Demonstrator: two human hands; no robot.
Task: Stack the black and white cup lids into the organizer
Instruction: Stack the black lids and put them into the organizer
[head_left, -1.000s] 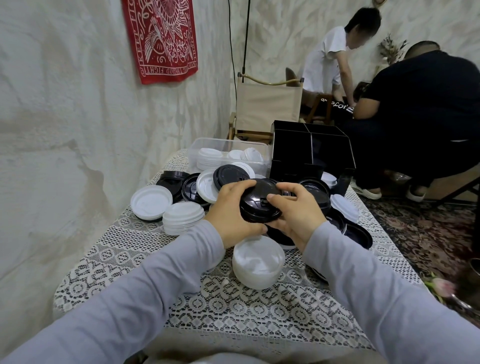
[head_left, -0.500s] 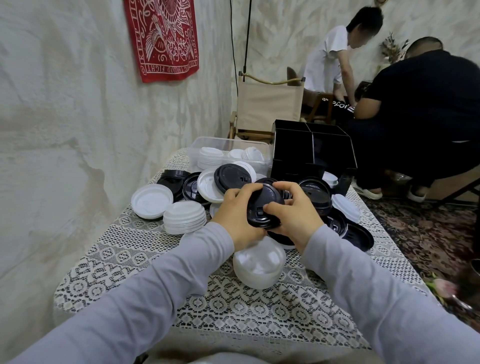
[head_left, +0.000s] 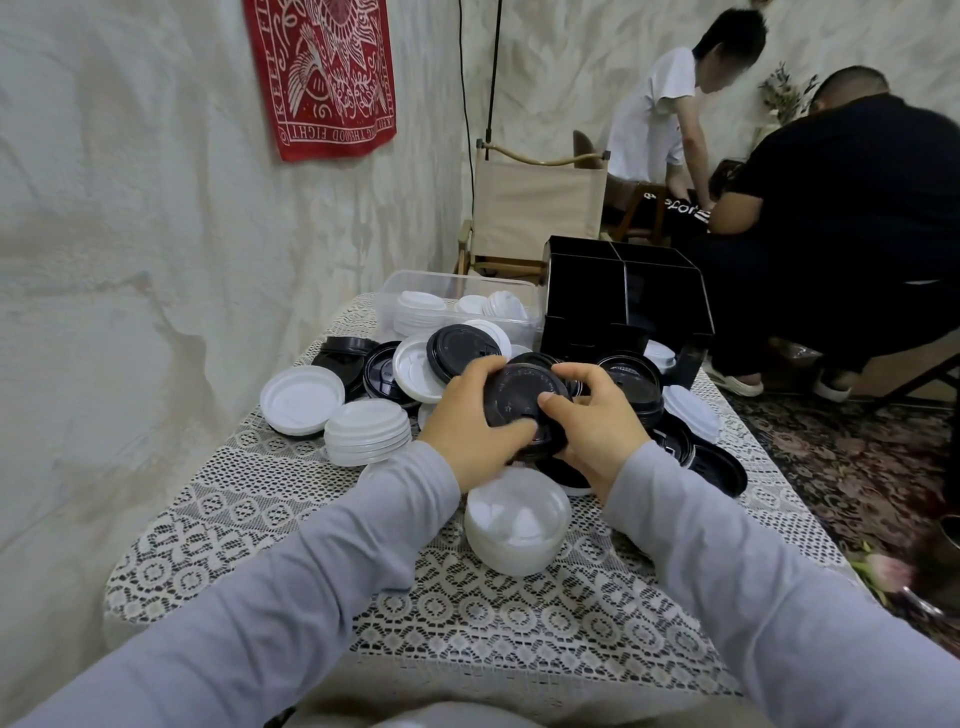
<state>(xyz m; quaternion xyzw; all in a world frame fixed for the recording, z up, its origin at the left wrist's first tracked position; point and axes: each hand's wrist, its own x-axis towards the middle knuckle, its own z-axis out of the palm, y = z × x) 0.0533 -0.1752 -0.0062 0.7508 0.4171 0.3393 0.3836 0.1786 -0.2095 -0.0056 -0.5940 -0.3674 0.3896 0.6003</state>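
Both hands hold a stack of black lids (head_left: 522, 402) above the table's middle. My left hand (head_left: 470, 423) grips its left rim, thumb across the front. My right hand (head_left: 592, 421) grips the right rim, thumb on top. A stack of white lids (head_left: 517, 519) stands just below the hands. More white lids (head_left: 366, 431) and a single white lid (head_left: 301, 397) lie to the left. Loose black lids (head_left: 631, 382) lie on the right. The black organizer (head_left: 626, 306) stands behind the pile with its compartments open.
A clear plastic bin (head_left: 415, 291) with white lids sits at the back left of the lace-covered table (head_left: 291, 519). A canvas chair (head_left: 535, 208) stands behind the table. Two people sit at the right rear. A wall runs along the left.
The black lid stack has tilted in my hands, its top face turning toward me. Both hands stay on it at about the same place.
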